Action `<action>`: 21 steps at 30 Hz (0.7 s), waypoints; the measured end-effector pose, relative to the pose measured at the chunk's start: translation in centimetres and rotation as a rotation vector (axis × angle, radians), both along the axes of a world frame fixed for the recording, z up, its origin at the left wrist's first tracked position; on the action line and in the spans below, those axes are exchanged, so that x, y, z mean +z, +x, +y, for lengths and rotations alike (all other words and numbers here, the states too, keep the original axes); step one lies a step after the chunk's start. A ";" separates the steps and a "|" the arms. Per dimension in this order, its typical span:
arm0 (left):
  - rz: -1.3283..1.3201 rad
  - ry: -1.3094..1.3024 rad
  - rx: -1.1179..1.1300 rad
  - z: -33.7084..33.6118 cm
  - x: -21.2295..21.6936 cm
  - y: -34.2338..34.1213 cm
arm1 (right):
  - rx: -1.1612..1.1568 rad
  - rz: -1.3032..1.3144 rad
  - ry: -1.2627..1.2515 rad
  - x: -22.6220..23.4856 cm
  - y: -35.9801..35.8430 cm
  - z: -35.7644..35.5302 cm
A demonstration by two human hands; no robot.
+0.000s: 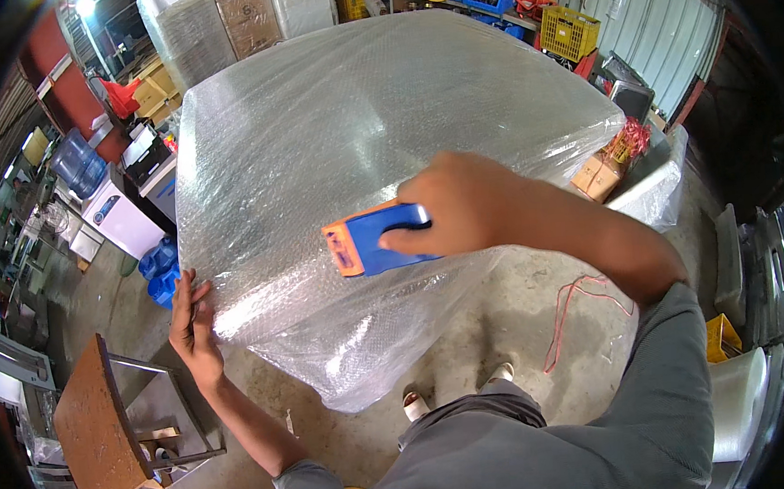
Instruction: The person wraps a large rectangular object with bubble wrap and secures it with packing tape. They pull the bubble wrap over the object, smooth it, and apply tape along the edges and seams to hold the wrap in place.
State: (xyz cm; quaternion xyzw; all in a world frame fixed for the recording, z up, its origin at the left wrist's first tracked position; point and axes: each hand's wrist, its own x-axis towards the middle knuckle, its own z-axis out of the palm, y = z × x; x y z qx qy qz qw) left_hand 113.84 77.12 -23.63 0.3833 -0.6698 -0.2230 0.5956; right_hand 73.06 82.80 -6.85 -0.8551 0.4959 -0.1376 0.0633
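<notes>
A large boxy load wrapped in clear bubble wrap [373,109] stands before me, with a loose flap of the wrap [354,356] hanging off its near side. In my right hand [462,205] is a flat blue and orange hand tool [378,239], held over the wrap's near edge; its exact kind is unclear. Fingers and thumb wrap round the tool's right end. At the near left corner, my left hand [194,336] rests against the wrap's side with its fingers stretched and apart.
A brown-topped table [100,424] is at the lower left. Blue water bottles [159,270] sit on the floor beside a white dispenser [123,211]. Pink cord [561,319] lies on the concrete at right. Beyond are a yellow crate [568,32] and blue bins [489,1].
</notes>
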 end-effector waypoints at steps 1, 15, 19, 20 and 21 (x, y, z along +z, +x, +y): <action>0.003 0.010 0.009 0.2 0.1 0.1 | -0.001 0.025 0.019 0.4 -0.9 -0.3; -0.777 -0.303 0.351 5.8 2.7 -20.6 | 0.029 0.262 0.287 4.0 -5.7 -6.2; -0.905 -0.354 0.494 4.8 0.9 -20.2 | 0.103 0.294 0.221 4.2 -10.3 -7.7; -0.901 -0.357 0.495 4.7 0.6 -20.2 | 0.081 0.306 0.229 4.0 -12.3 -7.8; -0.899 -0.363 0.501 4.4 0.4 -20.2 | 0.063 0.317 0.232 3.8 -14.5 -7.8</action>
